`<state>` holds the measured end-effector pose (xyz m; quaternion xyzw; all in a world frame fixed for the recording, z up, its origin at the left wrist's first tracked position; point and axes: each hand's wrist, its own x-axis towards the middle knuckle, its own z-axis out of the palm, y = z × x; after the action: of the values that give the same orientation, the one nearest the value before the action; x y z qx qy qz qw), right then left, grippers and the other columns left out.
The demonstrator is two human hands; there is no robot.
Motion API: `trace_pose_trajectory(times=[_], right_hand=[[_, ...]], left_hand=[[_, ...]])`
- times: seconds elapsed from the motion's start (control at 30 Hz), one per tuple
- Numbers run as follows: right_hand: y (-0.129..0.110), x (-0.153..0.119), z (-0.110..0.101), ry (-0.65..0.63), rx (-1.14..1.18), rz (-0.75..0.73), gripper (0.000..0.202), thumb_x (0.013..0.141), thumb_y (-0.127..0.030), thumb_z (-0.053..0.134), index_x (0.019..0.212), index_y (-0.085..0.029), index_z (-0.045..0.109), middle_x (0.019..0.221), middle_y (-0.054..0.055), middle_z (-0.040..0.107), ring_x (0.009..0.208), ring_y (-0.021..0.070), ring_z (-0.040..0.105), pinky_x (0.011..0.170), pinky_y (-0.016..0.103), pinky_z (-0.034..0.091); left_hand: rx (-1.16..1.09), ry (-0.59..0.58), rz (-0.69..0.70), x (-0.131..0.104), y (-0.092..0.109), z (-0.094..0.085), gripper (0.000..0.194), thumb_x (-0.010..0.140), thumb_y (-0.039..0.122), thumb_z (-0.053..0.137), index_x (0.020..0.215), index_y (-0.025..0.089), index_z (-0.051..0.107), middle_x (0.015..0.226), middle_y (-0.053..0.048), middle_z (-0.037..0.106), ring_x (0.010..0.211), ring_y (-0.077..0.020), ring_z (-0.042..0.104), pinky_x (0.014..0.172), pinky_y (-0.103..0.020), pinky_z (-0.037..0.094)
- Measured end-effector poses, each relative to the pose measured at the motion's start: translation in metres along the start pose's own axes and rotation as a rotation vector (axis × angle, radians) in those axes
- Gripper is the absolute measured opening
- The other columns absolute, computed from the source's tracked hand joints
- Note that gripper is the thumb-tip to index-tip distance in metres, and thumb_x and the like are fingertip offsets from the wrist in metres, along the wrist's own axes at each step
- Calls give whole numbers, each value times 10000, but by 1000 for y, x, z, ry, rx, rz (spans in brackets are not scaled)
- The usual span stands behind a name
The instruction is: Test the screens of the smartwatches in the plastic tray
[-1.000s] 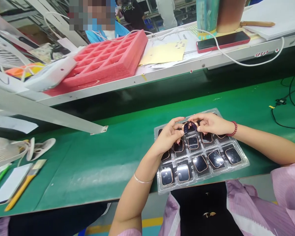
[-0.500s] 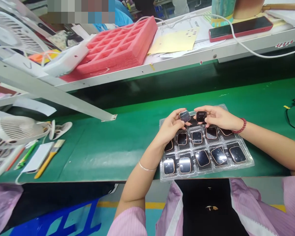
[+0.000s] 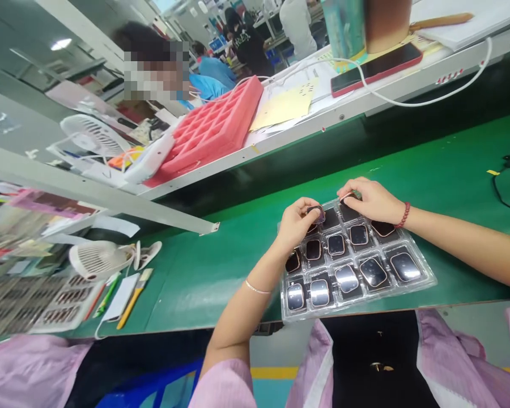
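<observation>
A clear plastic tray [image 3: 361, 300] lies near the bench's front edge, its pockets holding several square watch faces [image 3: 373, 272] with gold-coloured rims. My left hand [image 3: 295, 226] is closed on one watch face [image 3: 317, 213], pinched between thumb and fingers over the tray's back left. At the back right pocket, my right hand [image 3: 374, 199] grips another watch face [image 3: 350, 196], mostly covered by the fingers. Between the hands, a dark pocket [image 3: 331, 217] shows no gold rim.
On the raised shelf are a red foam tray [image 3: 221, 122], papers and a phone [image 3: 377, 69]. Left on the green bench lie a small white fan [image 3: 100, 258] and a yellow-handled brush [image 3: 132, 303]. A co-worker's pink sleeve [image 3: 34, 368] shows at lower left.
Both watch faces were held up side by side; now my right hand has lowered its one to the back right pocket. My left hand has moved left and tipped its watch face. The view has shifted.
</observation>
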<state>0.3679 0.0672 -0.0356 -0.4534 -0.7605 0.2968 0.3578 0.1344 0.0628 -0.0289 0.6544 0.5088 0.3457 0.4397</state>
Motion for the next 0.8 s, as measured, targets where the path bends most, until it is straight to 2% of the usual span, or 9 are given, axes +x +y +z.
trace_pose_trajectory(times=[0.1, 0.2, 0.27, 0.37, 0.4, 0.47, 0.6, 0.67, 0.8], right_hand=[[5, 1, -3, -17, -287, -75, 175, 880, -183, 621, 950, -153, 779, 1297, 165, 711, 1337, 365, 538, 1117, 556, 420], [6, 2, -14, -54, -460, -69, 258, 893, -217, 618, 1065, -133, 791, 1395, 193, 650, 1360, 398, 498, 1095, 576, 419], [8, 3, -28, -80, -561, -105, 208, 894, -218, 612, 944, -156, 805, 1333, 174, 688, 1306, 395, 529, 1067, 578, 424], [14, 6, -47, -154, -701, -138, 142, 825, -236, 701, 720, -176, 777, 1262, 164, 717, 1274, 435, 527, 1063, 634, 377], [16, 6, -52, -192, -722, -139, 114, 791, -239, 736, 704, -177, 773, 1273, 167, 710, 1284, 454, 512, 1061, 649, 366], [19, 8, -58, -267, -713, -141, 66, 747, -232, 768, 713, -176, 765, 1270, 173, 703, 1283, 465, 506, 1040, 637, 386], [8, 7, -57, -328, -473, -152, 71, 742, -184, 725, 712, -189, 661, 1012, 127, 753, 1092, 361, 635, 915, 475, 493], [-7, 5, -51, -334, -174, -69, 109, 776, -207, 695, 753, -206, 589, 948, 83, 764, 961, 285, 695, 813, 388, 524], [-35, -3, -24, -443, 421, 193, 215, 817, -312, 693, 836, -217, 501, 908, 78, 773, 761, 194, 717, 638, 297, 534]], left_hand=[[388, -12, 141, 16, 3, 14, 70, 816, 257, 698, 803, 189, 696, 1184, -120, 720, 1232, -314, 592, 1096, -518, 415], [661, -20, 199, 15, 6, 12, 98, 824, 244, 699, 896, 178, 695, 1441, -166, 583, 1426, -374, 433, 1180, -590, 314], [742, 5, 251, 1, 8, -4, 181, 867, 256, 656, 1028, 174, 673, 1497, -187, 528, 1447, -360, 420, 1190, -575, 322], [840, -28, 302, -34, 7, -42, 123, 931, 287, 572, 935, 210, 668, 1457, -132, 577, 1461, -343, 417, 1192, -574, 336], [882, -64, 291, -48, 4, -54, 142, 936, 312, 574, 897, 214, 669, 1453, -125, 584, 1468, -354, 409, 1192, -591, 331], [960, -119, 208, -74, -2, -70, 178, 920, 377, 614, 975, 222, 683, 1489, -137, 556, 1488, -391, 378, 1175, -638, 333], [987, -51, 114, -110, -16, -71, 357, 912, 405, 635, 1213, 214, 629, 1600, -187, 418, 1525, -403, 320, 1174, -639, 343], [977, -17, 125, -116, -18, -65, 326, 914, 390, 638, 1182, 205, 635, 1632, -187, 368, 1539, -398, 296, 1192, -622, 325], [904, -46, 50, -114, -16, -63, 250, 874, 393, 694, 1015, 192, 652, 1583, -192, 447, 1538, -415, 290, 1192, -657, 289]])
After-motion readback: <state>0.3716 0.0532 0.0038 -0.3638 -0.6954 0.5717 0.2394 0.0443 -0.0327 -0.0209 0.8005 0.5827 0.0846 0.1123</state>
